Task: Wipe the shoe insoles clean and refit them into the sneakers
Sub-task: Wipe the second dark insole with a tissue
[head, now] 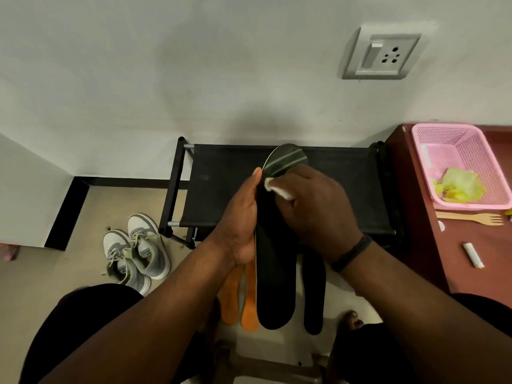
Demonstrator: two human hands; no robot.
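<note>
My left hand [243, 217] grips a long black insole [273, 278] along its left edge, its striped toe end pointing away over the rack. My right hand [318, 209] holds a small white wipe [277, 187] pressed against the insole's upper part. A second black insole [314, 295] lies on the floor just right of the held one. Two orange insoles [235, 297] lie on the floor at its left, partly hidden by it. A pair of white and grey sneakers [135, 253] stands on the floor at the left.
A black fabric shoe rack [221, 189] stands against the wall in front of me. At the right a dark red table [457, 259] carries a pink basket [471, 151], a wooden fork [471, 218] and a small white stick. My knees frame the bottom.
</note>
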